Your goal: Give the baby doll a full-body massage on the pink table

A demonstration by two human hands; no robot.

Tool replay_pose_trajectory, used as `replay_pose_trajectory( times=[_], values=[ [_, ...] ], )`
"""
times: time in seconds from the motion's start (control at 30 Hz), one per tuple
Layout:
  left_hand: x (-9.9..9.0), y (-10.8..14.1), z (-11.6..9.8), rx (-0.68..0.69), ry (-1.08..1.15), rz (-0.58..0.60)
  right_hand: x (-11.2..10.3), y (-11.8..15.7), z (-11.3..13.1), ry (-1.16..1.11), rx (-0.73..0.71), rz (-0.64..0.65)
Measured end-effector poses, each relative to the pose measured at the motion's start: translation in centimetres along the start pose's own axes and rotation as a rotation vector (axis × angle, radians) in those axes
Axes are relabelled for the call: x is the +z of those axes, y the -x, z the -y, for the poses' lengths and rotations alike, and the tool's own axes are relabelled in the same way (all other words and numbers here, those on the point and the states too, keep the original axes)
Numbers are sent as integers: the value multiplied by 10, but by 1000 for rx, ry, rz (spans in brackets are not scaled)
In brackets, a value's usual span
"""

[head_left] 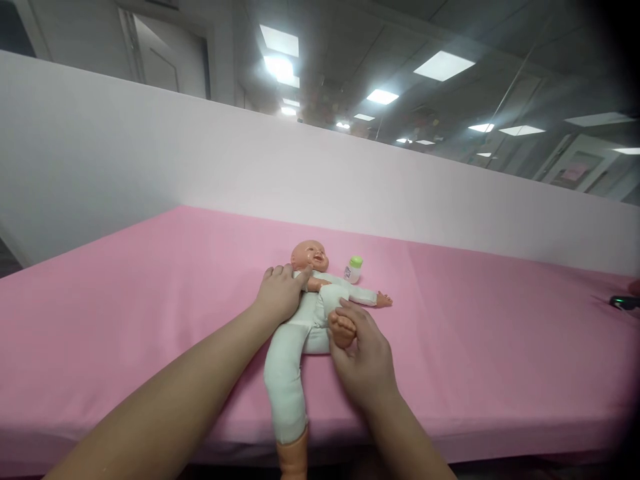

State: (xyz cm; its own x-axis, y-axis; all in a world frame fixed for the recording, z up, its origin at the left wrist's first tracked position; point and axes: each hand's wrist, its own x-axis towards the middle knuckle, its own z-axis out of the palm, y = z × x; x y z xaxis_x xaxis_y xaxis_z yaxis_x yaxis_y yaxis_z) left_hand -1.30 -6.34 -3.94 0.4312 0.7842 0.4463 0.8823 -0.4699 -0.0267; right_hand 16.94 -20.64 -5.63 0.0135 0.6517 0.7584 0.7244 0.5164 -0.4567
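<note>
A baby doll (313, 313) with a white cloth body lies on its back on the pink-covered table, its head away from me. My left hand (281, 293) is closed around the doll's arm and shoulder on the left, the thumb near its chin. One leg of the doll is bent up, and my right hand (367, 357) grips it at the foot (343, 329). The other leg (286, 380) points toward me and its foot hangs past the table's front edge. Part of the doll's left-side arm is hidden under my left hand. Beside its head stands a small bottle (353, 269) with a green cap.
A pink cloth (490, 353) covers the table. Behind it runs a white low wall (310, 173). A dark device with a green light (625, 303) shows at the far right edge. Doors and ceiling lights appear beyond the wall.
</note>
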Motion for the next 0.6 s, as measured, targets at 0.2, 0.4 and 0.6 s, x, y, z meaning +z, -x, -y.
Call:
replay_pose_trajectory(
  times=[0.2, 0.4, 0.6],
  values=[
    [1, -2, -8, 3, -46, 69, 19, -8, -2, 15, 58, 71],
    [3, -3, -3, 16, 39, 67, 21, -8, 0, 68, 72, 81],
    [10, 1, 22, -141, 420, -30, 9, 7, -2, 14, 72, -20]
  ],
)
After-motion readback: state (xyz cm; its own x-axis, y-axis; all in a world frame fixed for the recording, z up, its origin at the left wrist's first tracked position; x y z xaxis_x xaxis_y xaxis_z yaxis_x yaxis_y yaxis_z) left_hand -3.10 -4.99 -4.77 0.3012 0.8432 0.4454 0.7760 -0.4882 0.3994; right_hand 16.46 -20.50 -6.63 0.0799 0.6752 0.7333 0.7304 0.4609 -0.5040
